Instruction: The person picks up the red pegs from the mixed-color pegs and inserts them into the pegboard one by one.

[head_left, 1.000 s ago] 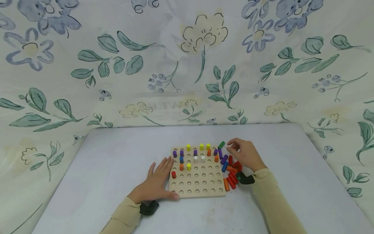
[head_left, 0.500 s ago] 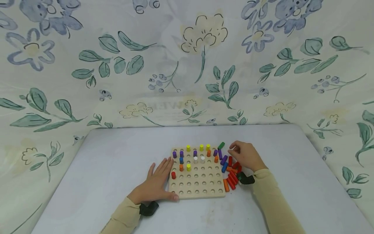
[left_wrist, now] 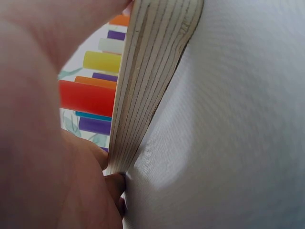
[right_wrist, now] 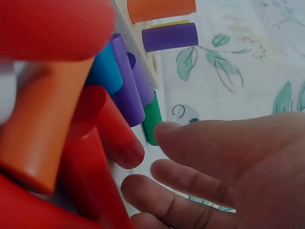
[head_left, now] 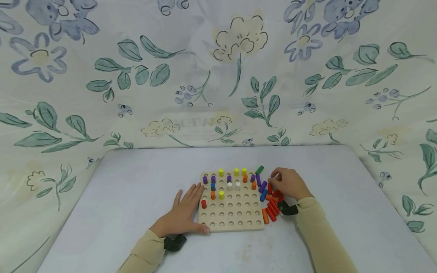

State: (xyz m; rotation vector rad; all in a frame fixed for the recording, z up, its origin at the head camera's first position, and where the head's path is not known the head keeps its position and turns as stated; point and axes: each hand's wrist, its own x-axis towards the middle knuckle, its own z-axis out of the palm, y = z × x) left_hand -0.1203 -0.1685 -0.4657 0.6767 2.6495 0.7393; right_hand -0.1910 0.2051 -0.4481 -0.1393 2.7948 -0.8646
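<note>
A wooden pegboard (head_left: 233, 214) lies on the table with colored pegs standing in its back rows. My left hand (head_left: 182, 214) rests along its left side, fingers stretched out and thumb at the front corner. In the left wrist view, fingertips touch the board's layered edge (left_wrist: 143, 86) near a standing red peg (left_wrist: 88, 98). At the right end of the board my right hand (head_left: 288, 184) hovers over loose pegs. Its thumb (right_wrist: 200, 143) and fingers are apart with nothing between them, close to a red peg (right_wrist: 116, 131) and a green peg (right_wrist: 152, 119).
Loose pegs lie along the board's right side: red pegs (head_left: 272, 209), an orange peg (head_left: 265, 216), a blue peg (head_left: 264, 195) and purple ones (head_left: 258, 180). A flowered cloth (head_left: 218, 76) hangs behind the white table (head_left: 143, 170).
My right hand has drifted a little toward me, from beside the green peg to the red pegs. My left hand stays at the board's edge.
</note>
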